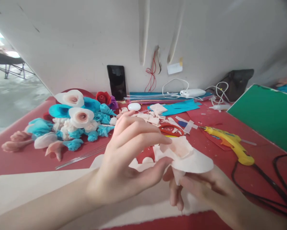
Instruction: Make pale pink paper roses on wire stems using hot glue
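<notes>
A white crepe paper flower [193, 161] with a pale pink centre is between my hands, over the table. My right hand [205, 188] grips its narrow base from below, fingers wrapped round it. My left hand [131, 150] reaches in from the left, its thumb and fingers closing on the flower's left petal edge. Part of the base is hidden by the fingers. Below lies a long sheet of cream crepe paper [68, 191]. Behind the flower, red-handled scissors [172, 127] are partly covered by my hand.
Finished paper flowers [82, 116] are piled at left, beside thin wires [81, 157]. A yellow glue gun [232, 143] with a black cord lies right, before a green board [265, 111]. Paper scraps, blue strips [179, 107] and a phone [116, 82] stand toward the wall.
</notes>
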A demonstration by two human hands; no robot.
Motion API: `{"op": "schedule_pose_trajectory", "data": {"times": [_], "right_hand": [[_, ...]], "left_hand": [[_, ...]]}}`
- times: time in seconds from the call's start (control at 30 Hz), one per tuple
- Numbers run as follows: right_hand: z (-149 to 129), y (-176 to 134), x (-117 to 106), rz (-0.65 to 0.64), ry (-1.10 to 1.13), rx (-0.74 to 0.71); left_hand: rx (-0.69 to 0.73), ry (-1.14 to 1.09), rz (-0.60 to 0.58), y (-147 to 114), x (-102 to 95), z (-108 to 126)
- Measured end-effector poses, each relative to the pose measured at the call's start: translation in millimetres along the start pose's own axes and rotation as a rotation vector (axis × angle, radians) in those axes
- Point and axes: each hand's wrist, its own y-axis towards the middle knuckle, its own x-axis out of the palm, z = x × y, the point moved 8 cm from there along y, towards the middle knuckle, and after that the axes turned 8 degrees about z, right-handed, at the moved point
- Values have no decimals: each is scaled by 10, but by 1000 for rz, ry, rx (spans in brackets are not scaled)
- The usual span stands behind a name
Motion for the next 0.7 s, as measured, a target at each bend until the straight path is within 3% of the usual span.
{"op": "schedule_pose_trajectory", "data": {"times": [0.13, 0.47, 0.6, 0.7], "right_hand": [[-9, -17, 13, -27, -40, 4], [-1, -22, 76, -104, 4, 66], [17, -45, 97, -116, 0, 106], [3, -13, 36, -73, -102, 23]], "left_hand": [[95, 68, -16, 19, -35, 67], [153, 159, 20, 47, -37, 119], [121, 126, 0, 78, -39, 115], [38, 12, -13, 52, -48, 53]]}}
